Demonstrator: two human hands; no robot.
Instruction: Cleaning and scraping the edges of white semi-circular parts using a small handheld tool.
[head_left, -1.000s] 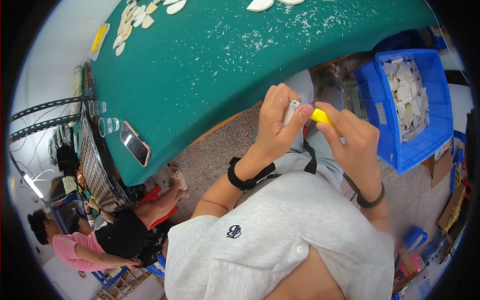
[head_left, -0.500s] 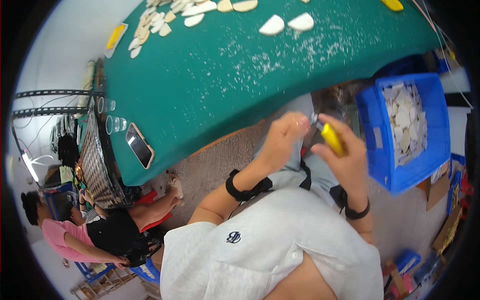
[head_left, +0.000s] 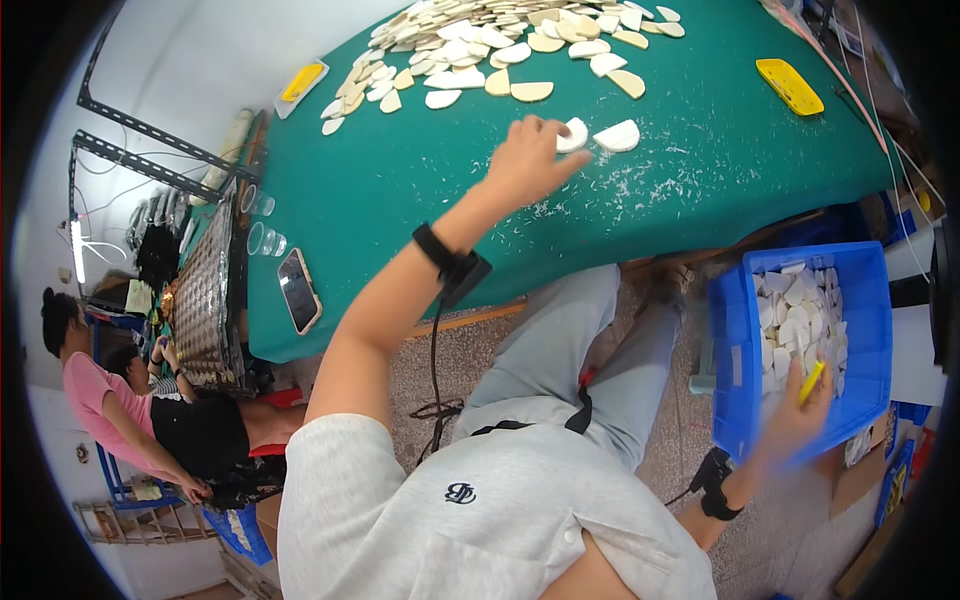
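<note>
Across the green table (head_left: 380,210), the far side is covered by a heap of half-round cream and white pieces (head_left: 455,45), thinned out toward the near side. Below the table's near edge, to its right, a blue bin (head_left: 735,360) is partly filled with loose whitish pieces (head_left: 800,305). Near the middle of the table, the right-hand end of the left forearm is met by the left hand (head_left: 528,160), its thumb held apart from its fingers; one half-round white piece (head_left: 573,137) is touched there, partly hidden, and whether it is pinched cannot be told. Below the table, over the bin, the right hand (head_left: 797,415) is blurred but is seen closed around a yellow-handled tool (head_left: 812,382). Near the table's right edge, a shallow yellow tray (head_left: 790,88) is placed. By its left edge, a phone (head_left: 299,290) is laid, a clear tray (head_left: 284,106) is occupied by a yellow object (head_left: 302,82), and two clear cups (head_left: 266,240) are set; their contents cannot be made out. Over the table's middle, fine white shavings (head_left: 655,185) are strewn.
</note>
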